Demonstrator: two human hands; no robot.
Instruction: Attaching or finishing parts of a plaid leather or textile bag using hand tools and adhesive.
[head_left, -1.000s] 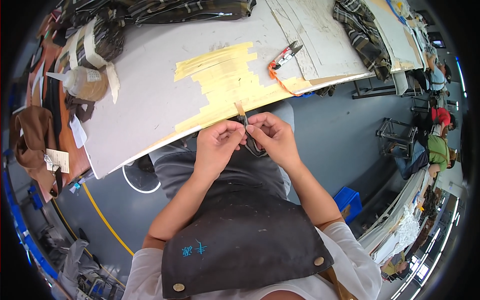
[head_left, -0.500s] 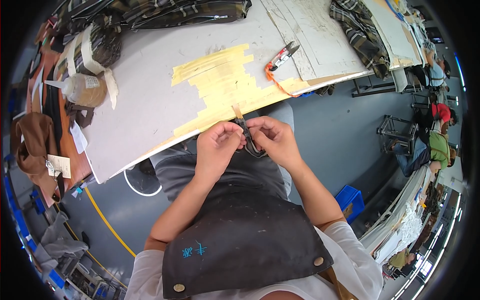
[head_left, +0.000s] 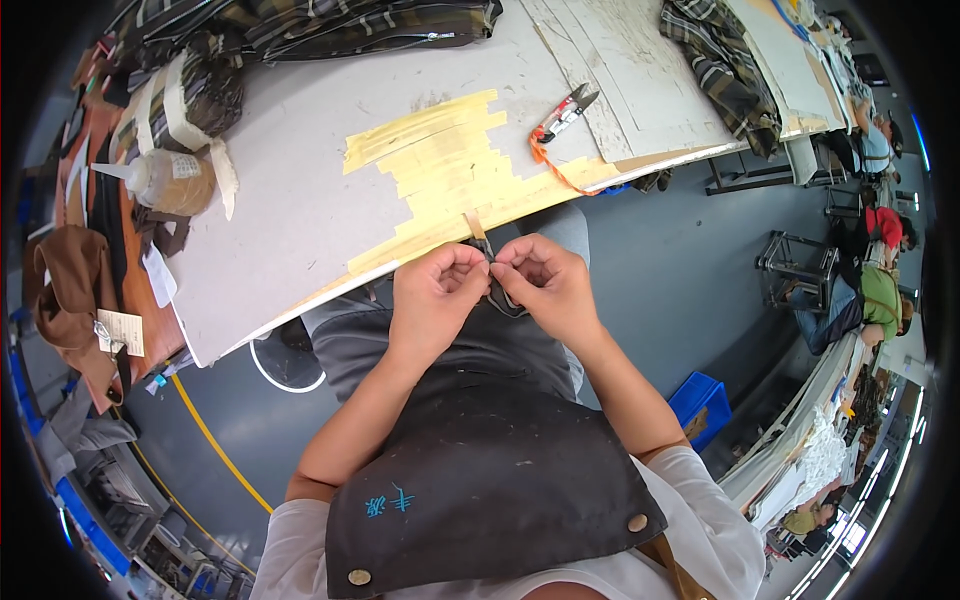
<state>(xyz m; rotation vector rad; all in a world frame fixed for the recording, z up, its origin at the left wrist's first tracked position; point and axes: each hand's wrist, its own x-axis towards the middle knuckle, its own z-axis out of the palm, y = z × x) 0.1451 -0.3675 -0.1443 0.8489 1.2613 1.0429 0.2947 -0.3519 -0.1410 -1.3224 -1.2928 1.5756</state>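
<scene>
Over the dark apron point(head_left: 480, 470), the left hand point(head_left: 436, 300) and the right hand point(head_left: 550, 290) are close together, thumbs and fingertips pinching a thin dark strip point(head_left: 507, 304). It sits between them, by the near edge of the table point(head_left: 290, 190). Past it I see yellow tape point(head_left: 440, 155), then snips point(head_left: 566, 112) with orange string point(head_left: 541, 152), and checked cloth point(head_left: 370, 32) farther back.

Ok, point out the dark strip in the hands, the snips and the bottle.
Dark strip point(head_left: 483, 246): head view, on its upper end.
Snips point(head_left: 564, 115): head view, on the handle.
Bottle point(head_left: 178, 182): head view, on its rounded body.
</scene>
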